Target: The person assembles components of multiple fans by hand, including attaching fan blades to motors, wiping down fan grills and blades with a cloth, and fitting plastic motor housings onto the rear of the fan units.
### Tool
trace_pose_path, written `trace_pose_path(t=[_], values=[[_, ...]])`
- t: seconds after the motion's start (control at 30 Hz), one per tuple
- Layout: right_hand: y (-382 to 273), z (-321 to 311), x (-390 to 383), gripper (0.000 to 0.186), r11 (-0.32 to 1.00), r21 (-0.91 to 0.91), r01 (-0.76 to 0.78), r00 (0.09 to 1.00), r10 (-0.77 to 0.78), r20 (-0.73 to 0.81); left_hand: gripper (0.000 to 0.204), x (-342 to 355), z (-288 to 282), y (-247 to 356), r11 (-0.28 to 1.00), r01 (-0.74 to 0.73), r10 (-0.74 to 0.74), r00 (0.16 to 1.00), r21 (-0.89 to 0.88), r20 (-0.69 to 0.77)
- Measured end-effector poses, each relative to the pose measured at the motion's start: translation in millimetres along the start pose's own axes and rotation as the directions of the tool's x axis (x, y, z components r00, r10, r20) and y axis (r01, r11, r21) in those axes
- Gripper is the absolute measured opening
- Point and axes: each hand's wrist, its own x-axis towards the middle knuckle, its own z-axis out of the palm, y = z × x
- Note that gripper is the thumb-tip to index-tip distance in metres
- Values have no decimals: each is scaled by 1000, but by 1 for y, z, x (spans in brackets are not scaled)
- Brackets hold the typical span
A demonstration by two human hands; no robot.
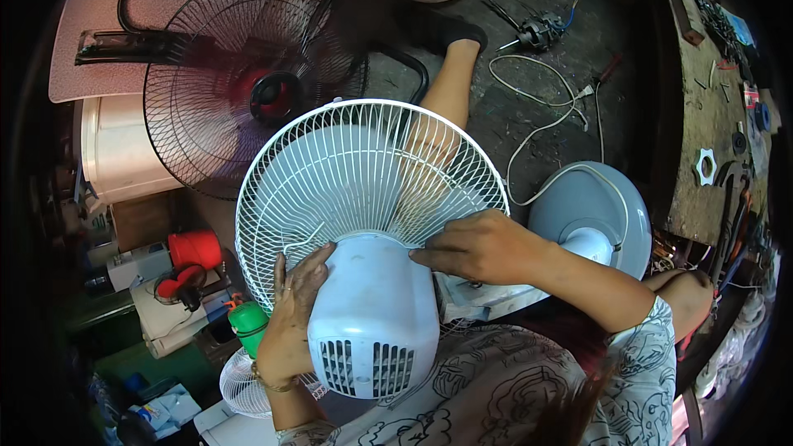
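A white electric fan lies across my lap, the back of its wire cage [355,144] facing up. Its pale motor cover [372,314], with slotted vents at the near end, sits over the cage's centre. My left hand [296,310] cups the cover's left side, its fingertips at the edge beside the wires. At the right front edge of the cover, the curled fingers of my right hand [479,248] press against the seam; whatever lies under those fingertips is hidden. The fan's round grey base [615,206] rests to the right, with a white cord [537,132] running from it.
A black fan cage [178,107] with a red centre stands at the far left. On the dark floor lies a bare motor [541,31]. A workbench [694,190] with tools and a white star-shaped knob [705,167] lines the right. A red bucket [196,249] and green bottle [249,324] stand left.
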Motion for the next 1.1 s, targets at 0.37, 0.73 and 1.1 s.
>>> trace_pose_path(t=[0.37,0.73,1.1], values=[[6,2,3,33,959,-96,267,957,-276,-93,90,1,7,-15,984,-176,175,980,-10,-91],[10,5,8,29,947,54,317,941,-307,-139,92,-2,15,-28,962,-271,266,952,-16,-150],[5,-3,15,34,969,80,233,969,-238,71,95,-3,25,-36,946,-324,321,928,15,-187]])
